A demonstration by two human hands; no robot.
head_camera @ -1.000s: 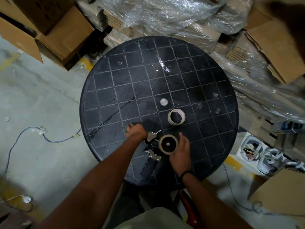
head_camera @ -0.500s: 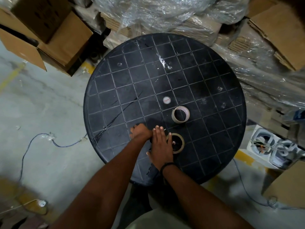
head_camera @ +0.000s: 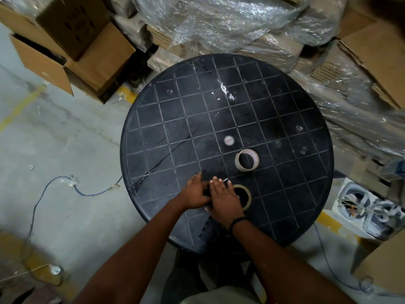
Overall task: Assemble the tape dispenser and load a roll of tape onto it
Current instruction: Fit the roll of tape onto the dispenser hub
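**Onlooker A:** A person bends over the round black plastic tabletop with its moulded grid, in a storeroom of cardboard boxes. Both hands meet near the tabletop's near edge, over the dark tape dispenser, which is almost wholly covered; only a thin metal tip shows past the fingertips.

**Onlooker B:** The left hand cups the dispenser from its own side, fingers curled onto it. The right hand lies across the top, fingers straight and close together, pressing down. Whether either hand pinches a loose part underneath, I cannot tell.

**Onlooker A:** And the tape?

**Onlooker B:** A tan tape roll lies flat, touching the right hand's outer edge, dark hub showing. A paler second tape roll sits just beyond it, toward the tabletop's centre, beside a small white round cap.

**Onlooker A:** So the frame appears to be getting seated; loading looks some way off.

**Onlooker B:** That is my reading. To do it well, the left hand should brace the body against the tabletop while the right pushes squarely, not at a slant, so nothing skids on the smooth plastic. Keep fingertips away from that metal tip, likely the cutter.
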